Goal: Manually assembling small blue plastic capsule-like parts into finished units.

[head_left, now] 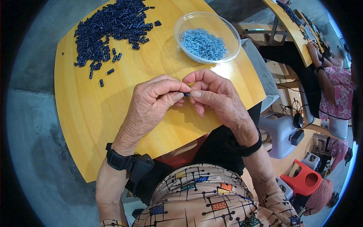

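Note:
Over the near part of the yellow table, my left hand pinches a small black plastic piece between thumb and fingertips. My right hand meets it from the other side, its thumb and forefinger closed at the piece's right end. Whatever those right fingertips hold is too small and covered to make out. Beyond my hands stands a clear round plastic bowl with a heap of small shiny metal springs in it. At the far left lies a large pile of similar black plastic pieces.
Several loose black pieces, one closest to me, lie between the pile and my left hand. Right of the table are a grey box, a pale plastic stool and a red stool. Another person sits at a second table.

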